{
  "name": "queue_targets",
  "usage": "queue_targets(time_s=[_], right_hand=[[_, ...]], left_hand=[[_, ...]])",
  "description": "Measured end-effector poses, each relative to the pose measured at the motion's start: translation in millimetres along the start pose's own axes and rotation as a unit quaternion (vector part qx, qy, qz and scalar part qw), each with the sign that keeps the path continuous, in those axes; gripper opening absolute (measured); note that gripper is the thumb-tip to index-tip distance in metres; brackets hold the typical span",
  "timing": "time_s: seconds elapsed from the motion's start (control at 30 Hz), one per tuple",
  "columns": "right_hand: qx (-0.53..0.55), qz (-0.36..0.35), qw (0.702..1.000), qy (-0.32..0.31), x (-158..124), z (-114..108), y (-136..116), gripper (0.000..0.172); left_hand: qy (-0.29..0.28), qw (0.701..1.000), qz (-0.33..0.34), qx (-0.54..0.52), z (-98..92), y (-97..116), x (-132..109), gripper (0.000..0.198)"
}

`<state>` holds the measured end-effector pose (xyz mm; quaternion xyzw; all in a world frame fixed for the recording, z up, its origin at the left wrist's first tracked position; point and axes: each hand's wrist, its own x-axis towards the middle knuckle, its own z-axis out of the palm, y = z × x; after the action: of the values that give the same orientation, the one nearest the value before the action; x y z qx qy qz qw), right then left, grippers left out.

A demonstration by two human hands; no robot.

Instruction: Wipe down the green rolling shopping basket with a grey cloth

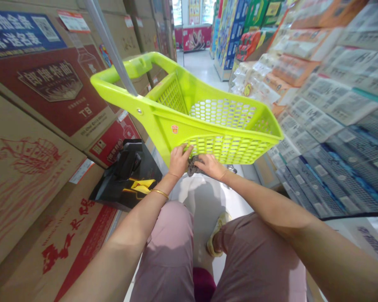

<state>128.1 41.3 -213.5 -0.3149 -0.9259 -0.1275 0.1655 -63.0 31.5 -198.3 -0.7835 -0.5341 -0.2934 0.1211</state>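
A lime-green rolling shopping basket [164, 119] with perforated walls is tipped up in front of me, and nothing shows inside it. My left hand [179, 161] has its fingers curled against the lower side of the basket, by the edge of the mesh. Just beside it, my right hand [211, 166] is closed on a crumpled dark grey cloth [193, 166], which is pressed near the basket's lower edge. Part of the cloth is hidden under the fingers. A metal pole [111, 46] rises from the basket's handle end toward the upper left.
Stacked cartons [50, 92] form a wall on my left. A black bag [126, 167] with a yellow piece on it stands by them. On the right, a sloping display of packaged goods [321, 109] lines the aisle. Tiled floor [201, 63] runs back between shelves.
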Motion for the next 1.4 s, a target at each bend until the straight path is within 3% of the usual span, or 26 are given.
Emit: queue_targets(time_s=[0.13, 0.23, 0.47, 0.57, 0.8, 1.0, 1.07, 1.17, 1.27, 1.4], right_hand=[[-0.002, -0.046, 0.998, -0.045, -7.0, 9.9, -6.9, 0.025], [0.001, -0.032, 0.999, -0.03, -3.4, 2.9, -6.5, 0.026], [-0.001, 0.085, 0.988, 0.126, 16.6, -42.9, 5.1, 0.035], [0.004, 0.107, 0.979, 0.173, 22.2, -53.0, 4.3, 0.037], [0.009, 0.044, 0.99, 0.133, 22.8, -50.6, -5.2, 0.032], [0.023, 0.043, 0.991, 0.128, 16.1, -46.9, -8.7, 0.038], [0.026, 0.042, 0.99, 0.134, 14.3, -42.2, -5.6, 0.041], [0.001, 0.034, 0.984, 0.174, 12.0, -33.7, 2.3, 0.032], [-0.038, -0.024, 0.977, 0.207, 10.9, -29.4, 8.9, 0.028], [-0.067, -0.086, 0.975, 0.196, 13.8, -33.8, 10.8, 0.022]], left_hand=[[0.012, 1.0, 0.002, 0.014, 0.9, -0.1, -0.1, 0.044], [0.02, 1.0, 0.004, 0.017, -0.8, 0.3, -1.2, 0.043], [0.022, 1.0, -0.003, 0.016, -0.2, -0.8, -4.5, 0.035], [0.022, 0.999, -0.015, 0.017, 2.3, -1.4, -5.2, 0.027], [0.013, 1.0, -0.016, 0.009, -1.8, -2.0, -6.8, 0.019], [0.019, 1.0, -0.001, 0.011, -0.1, -3.4, -8.0, 0.021], [0.033, 0.999, 0.0, 0.016, 1.7, -3.2, -8.1, 0.024], [0.044, 0.999, -0.004, 0.009, 2.8, -3.0, -8.0, 0.023], [0.049, 0.999, -0.015, -0.012, 1.8, -3.1, -8.3, 0.024], [0.038, 0.998, -0.032, -0.026, 0.2, -3.4, -9.1, 0.028]])
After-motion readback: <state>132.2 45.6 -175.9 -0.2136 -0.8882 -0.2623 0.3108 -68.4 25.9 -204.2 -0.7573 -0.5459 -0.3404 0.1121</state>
